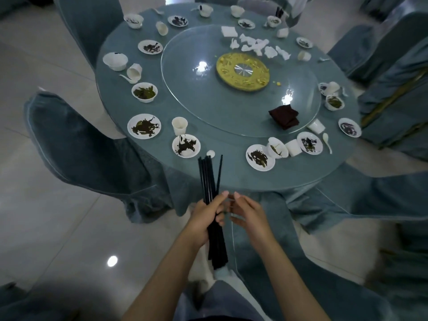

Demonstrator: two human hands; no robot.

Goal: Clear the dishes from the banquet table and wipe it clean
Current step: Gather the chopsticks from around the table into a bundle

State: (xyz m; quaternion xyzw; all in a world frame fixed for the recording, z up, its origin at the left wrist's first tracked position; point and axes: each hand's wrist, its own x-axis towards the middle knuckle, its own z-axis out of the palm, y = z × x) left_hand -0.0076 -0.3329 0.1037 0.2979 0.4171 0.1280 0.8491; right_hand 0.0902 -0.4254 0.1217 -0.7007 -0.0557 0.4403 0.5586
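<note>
Left hand [206, 218] grip wraps the black chopsticks [209, 179] bundle, lower centre; right hand [249, 214] grip loose, empty, likely squaring ends. Counter [231, 172] dishes remain.

near rim: bare strip of surface [231, 169] between soiled plate [186, 145] and second soiled plate [260, 157]. glass turntable [190, 93]: left half bare; dark folded cloth [284, 117], crumpled napkins [254, 46] on right. covered chair [81, 147] flanks left approach.
</note>
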